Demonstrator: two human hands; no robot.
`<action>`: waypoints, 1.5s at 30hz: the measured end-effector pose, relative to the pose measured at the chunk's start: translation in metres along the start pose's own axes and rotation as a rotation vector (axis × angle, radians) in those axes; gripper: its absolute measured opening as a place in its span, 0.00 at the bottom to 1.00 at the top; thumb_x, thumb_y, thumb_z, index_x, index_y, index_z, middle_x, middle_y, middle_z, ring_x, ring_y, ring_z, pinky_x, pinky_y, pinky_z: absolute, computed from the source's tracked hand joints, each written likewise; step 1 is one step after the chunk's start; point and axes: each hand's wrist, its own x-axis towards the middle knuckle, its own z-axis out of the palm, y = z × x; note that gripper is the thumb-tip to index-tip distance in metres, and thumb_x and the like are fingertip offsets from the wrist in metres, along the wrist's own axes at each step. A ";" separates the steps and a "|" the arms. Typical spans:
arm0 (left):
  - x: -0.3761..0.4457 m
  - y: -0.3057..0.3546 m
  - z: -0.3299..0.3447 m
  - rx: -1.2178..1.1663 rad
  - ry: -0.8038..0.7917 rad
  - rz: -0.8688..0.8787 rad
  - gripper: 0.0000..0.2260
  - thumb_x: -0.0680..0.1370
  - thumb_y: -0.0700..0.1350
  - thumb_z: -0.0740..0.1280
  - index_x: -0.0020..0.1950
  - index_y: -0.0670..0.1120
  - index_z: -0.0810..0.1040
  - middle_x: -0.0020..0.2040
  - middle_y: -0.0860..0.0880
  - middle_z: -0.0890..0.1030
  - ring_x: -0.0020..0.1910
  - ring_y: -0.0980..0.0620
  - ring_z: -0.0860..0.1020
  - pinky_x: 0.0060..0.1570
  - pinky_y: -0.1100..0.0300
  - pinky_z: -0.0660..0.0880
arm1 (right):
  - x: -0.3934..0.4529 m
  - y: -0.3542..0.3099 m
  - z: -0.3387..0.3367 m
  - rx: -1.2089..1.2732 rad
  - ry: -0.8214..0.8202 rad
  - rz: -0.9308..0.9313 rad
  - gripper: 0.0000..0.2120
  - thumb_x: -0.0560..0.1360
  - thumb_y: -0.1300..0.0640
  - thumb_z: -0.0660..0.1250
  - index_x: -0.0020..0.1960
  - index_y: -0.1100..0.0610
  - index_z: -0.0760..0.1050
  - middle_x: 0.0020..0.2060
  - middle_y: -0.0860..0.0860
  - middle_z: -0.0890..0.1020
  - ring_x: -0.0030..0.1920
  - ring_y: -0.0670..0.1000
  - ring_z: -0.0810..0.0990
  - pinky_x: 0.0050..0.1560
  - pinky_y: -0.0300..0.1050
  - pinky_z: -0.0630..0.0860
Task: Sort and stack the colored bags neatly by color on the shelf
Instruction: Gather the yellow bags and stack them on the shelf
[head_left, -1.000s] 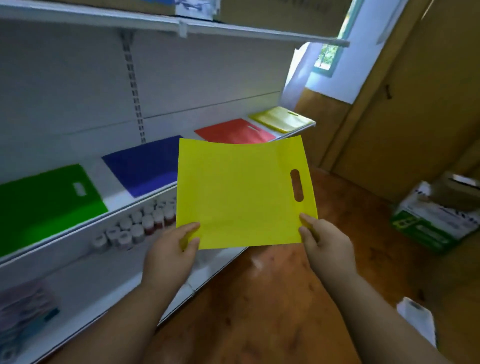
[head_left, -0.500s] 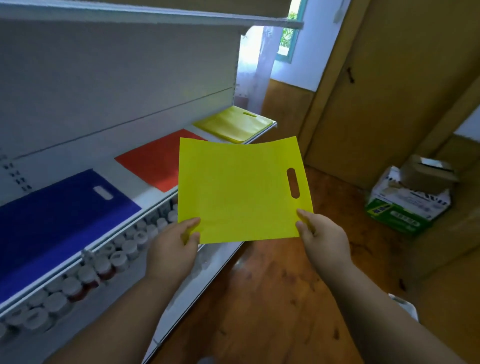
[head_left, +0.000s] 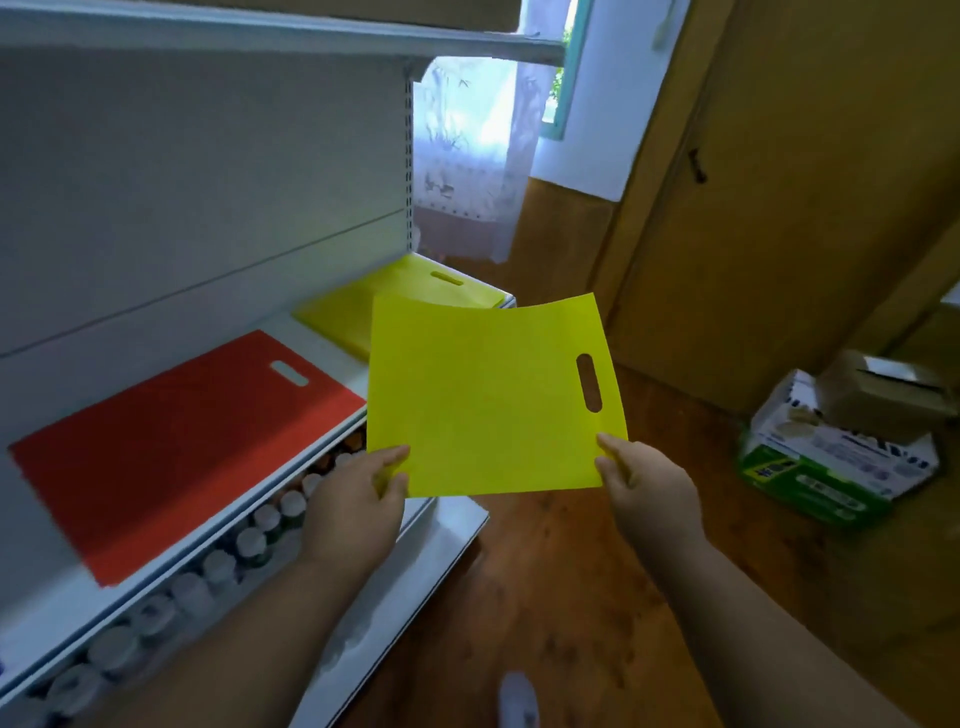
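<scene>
- The left hand (head_left: 356, 499) and the right hand (head_left: 647, 488) each pinch a bottom corner of a yellow bag (head_left: 488, 395), held flat in the air off the shelf's (head_left: 62, 618) front edge.
- On the white shelf a red bag (head_left: 176, 447) lies flat at nine o'clock of it; a yellow stack (head_left: 363, 312) lies at eleven.
- Small bottles (head_left: 249, 545) line the tier beneath.
- Wooden floor (head_left: 561, 597), a wooden door (head_left: 789, 208), a curtained window (head_left: 467, 150), and cardboard boxes (head_left: 836, 447) at three o'clock.

Nothing legible anywhere — the print on the white-and-green cardboard box (head_left: 831, 467) on the wooden floor is too blurred to read.
</scene>
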 end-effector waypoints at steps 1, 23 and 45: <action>0.012 0.003 0.006 0.003 0.017 -0.015 0.15 0.80 0.46 0.67 0.67 0.51 0.78 0.66 0.49 0.78 0.63 0.48 0.76 0.60 0.53 0.73 | 0.022 0.005 0.006 -0.005 -0.026 -0.021 0.17 0.79 0.55 0.66 0.68 0.54 0.76 0.59 0.55 0.82 0.60 0.57 0.79 0.52 0.46 0.74; 0.223 0.028 0.028 0.393 0.257 -0.482 0.18 0.79 0.50 0.64 0.70 0.53 0.74 0.68 0.47 0.75 0.63 0.46 0.75 0.58 0.56 0.72 | 0.384 -0.063 0.119 -0.143 -0.352 -0.418 0.19 0.79 0.47 0.64 0.67 0.54 0.75 0.60 0.54 0.79 0.58 0.57 0.78 0.53 0.50 0.76; 0.244 0.054 0.083 0.506 0.464 -0.630 0.12 0.77 0.52 0.67 0.59 0.52 0.81 0.53 0.46 0.75 0.50 0.43 0.77 0.47 0.55 0.71 | 0.408 -0.121 0.148 -0.032 -0.599 -0.891 0.20 0.79 0.44 0.63 0.69 0.50 0.72 0.63 0.50 0.74 0.53 0.53 0.80 0.46 0.44 0.75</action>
